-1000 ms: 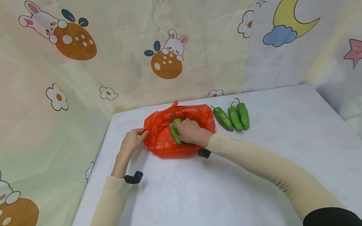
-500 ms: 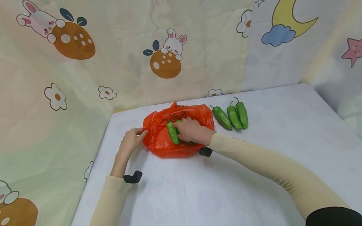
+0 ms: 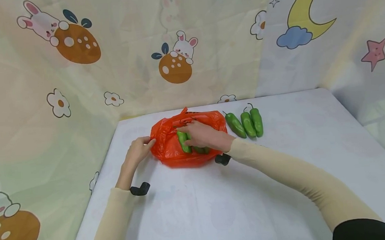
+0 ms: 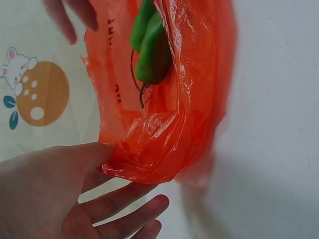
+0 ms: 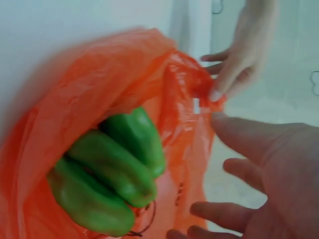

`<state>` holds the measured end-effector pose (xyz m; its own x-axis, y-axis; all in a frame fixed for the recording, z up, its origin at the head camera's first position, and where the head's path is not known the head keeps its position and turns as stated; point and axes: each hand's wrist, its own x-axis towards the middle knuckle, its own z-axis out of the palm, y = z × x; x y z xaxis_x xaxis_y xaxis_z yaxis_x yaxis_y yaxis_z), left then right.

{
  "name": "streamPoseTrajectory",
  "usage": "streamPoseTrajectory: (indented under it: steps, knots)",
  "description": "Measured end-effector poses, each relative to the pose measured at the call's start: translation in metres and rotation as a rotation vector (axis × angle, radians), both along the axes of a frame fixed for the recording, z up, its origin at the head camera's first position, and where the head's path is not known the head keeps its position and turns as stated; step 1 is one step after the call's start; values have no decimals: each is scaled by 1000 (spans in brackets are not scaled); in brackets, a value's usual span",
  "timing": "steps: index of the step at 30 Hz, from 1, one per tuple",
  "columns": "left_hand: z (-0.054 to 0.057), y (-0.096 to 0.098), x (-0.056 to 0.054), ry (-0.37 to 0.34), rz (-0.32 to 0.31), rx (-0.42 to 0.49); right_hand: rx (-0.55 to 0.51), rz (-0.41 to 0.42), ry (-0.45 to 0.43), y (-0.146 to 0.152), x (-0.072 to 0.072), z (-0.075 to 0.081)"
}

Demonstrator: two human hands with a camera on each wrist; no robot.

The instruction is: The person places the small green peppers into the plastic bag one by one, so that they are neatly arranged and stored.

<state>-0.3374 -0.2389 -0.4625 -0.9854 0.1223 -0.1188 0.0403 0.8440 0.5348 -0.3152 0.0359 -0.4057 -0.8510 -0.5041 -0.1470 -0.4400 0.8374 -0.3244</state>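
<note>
A red plastic bag (image 3: 168,152) lies with its mouth open near the back of the white table. My left hand (image 3: 137,150) pinches the bag's left rim between thumb and fingers, as the left wrist view also shows. Three green peppers (image 5: 112,167) lie side by side inside the bag in the right wrist view. Over the bag's mouth is my right hand (image 3: 204,134), its fingers spread and holding nothing. In the head view it partly covers the peppers in the bag.
To the right of the bag, three more green peppers, a left one (image 3: 235,125), a middle one (image 3: 248,124) and a right one (image 3: 257,122), lie on the white table (image 3: 252,190). A printed cloth (image 3: 134,64) hangs behind the table.
My right hand has let go of a green pepper in the bag, opened its fingers and drawn slightly up and right. The left hand keeps its pinch on the rim.
</note>
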Motion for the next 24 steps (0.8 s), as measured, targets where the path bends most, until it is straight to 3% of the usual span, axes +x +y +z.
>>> streamPoseTrajectory:
  steps: [9, 13, 19, 24]
  knots:
    - [3, 2, -4, -11, -7, 11, -154, 32, 31, 22, 9, 39]
    - [4, 2, -6, -15, -11, 10, -208, 8, 45, 38, 9, 54]
    - [2, 4, -6, -28, 11, 8, -229, -73, 1, 73, 4, 62]
    - [-1, 7, -4, -38, 31, 6, -211, -163, -71, 110, -7, 59]
